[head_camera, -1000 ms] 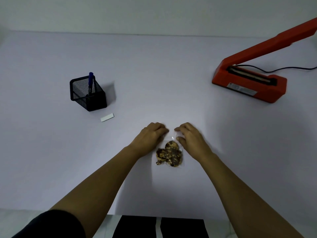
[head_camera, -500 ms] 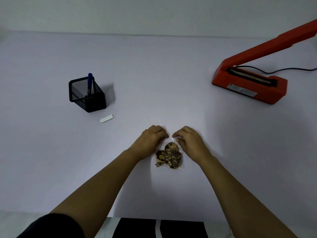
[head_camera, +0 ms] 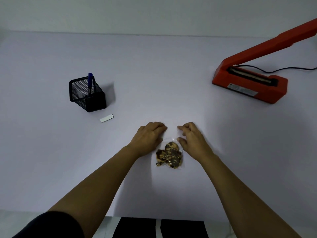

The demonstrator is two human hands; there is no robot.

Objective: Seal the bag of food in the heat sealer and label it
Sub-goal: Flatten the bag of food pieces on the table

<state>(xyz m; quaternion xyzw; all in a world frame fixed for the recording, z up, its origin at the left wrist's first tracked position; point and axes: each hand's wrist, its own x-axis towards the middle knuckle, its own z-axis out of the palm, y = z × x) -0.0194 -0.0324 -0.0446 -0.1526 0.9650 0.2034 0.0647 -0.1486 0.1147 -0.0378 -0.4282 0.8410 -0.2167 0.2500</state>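
Clear plastic is lying flat on the pale table, right in front of the person. It is the bag of food, and the brown cookies are sitting in its near end. The open end is pointing away from the person, and it is very hard to see because it is see-through.

Both hands are resting at that far end. The left hand is lying palm down with its fingers curled on the left corner. The right hand is doing the same on the right corner, with the thumb tucked in near the cookies. I cannot tell if the fingers are pinching the plastic or only pressing on it.

It looks like the very first step: getting the top of the bag flat and ready to lift. Nothing is sealed yet.

The red heat sealer is waiting well off to the right with its arm up. Next the bag needs carrying there, top edge held straight, and laying across the bar.

The white label is lying just beside the black pen holder, with a blue pen standing in it. Those are for later.
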